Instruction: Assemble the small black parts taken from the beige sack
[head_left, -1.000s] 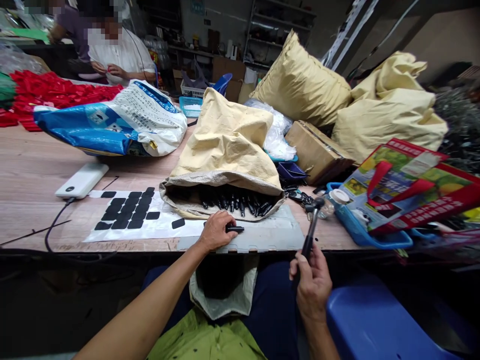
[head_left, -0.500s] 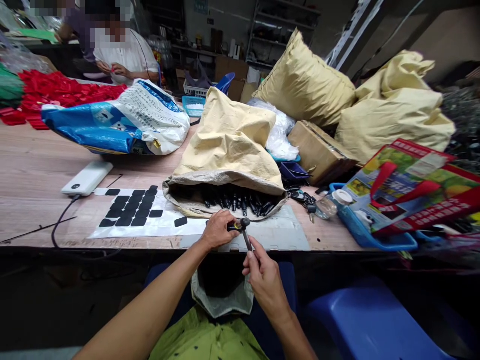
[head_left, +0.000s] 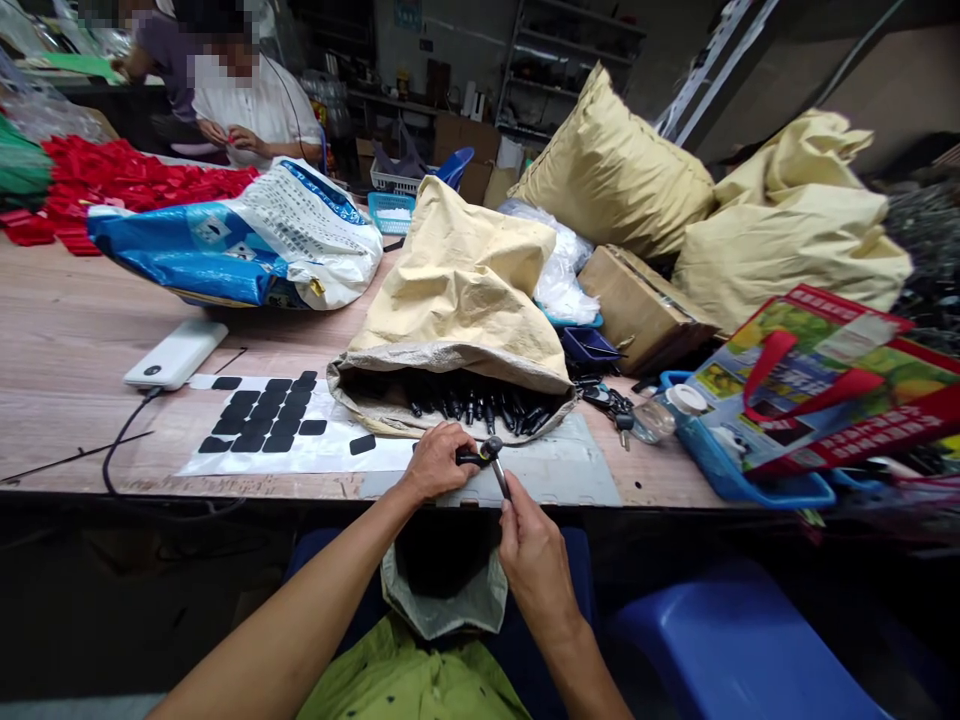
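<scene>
My left hand [head_left: 442,462] is closed on a small black rod-like piece [head_left: 468,456] above the table's front edge; my fingers hide part of it. My right hand [head_left: 534,540] grips a metal-shafted tool [head_left: 501,480] with a dark round head, which meets the end of the black piece. Just behind my hands lies a beige cloth sack [head_left: 465,270], its mouth facing me, with several slender black pieces [head_left: 487,408] inside. Below my hands, an open grey-white bag [head_left: 442,612] is at my lap.
Black rounded patches [head_left: 266,415] lie on a white sheet [head_left: 225,462] at left, near a white power bank [head_left: 176,355] with a cable. Keys [head_left: 622,420], a small bottle [head_left: 652,420] and a blue basket [head_left: 735,485] stand at right. A co-worker [head_left: 255,110] sits across the table.
The tool's shaft has swung slightly at its head, and my right hand has shifted a little to the right. My left hand keeps its hold in nearly the same place.
</scene>
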